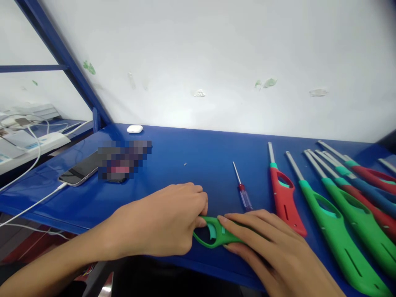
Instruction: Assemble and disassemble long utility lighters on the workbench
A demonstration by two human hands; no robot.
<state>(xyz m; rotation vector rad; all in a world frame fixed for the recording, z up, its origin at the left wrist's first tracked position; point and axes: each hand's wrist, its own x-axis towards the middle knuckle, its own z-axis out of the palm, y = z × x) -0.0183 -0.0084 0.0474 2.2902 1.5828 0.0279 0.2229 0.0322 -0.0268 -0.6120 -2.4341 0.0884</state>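
Note:
Both hands are on one green utility lighter (219, 236) at the front edge of the blue table. My left hand (173, 222) is closed around its nozzle end, which the fingers hide. My right hand (266, 243) grips the handle between thumb and fingers. Between the hands the trigger loop shows, with a teal trigger inside it. Just beyond my right hand lies a screwdriver (244, 197) with a clear purple handle, its shaft pointing away. A tiny metal piece (185, 164) rests on the table farther back.
To the right lie a red lighter (283, 198), a green lighter (337, 231) and several more in green, red and blue. A phone (83, 167) on a white cable and a white earbud case (135, 129) are at the left. A white wall (216, 49) stands behind the table (198, 142).

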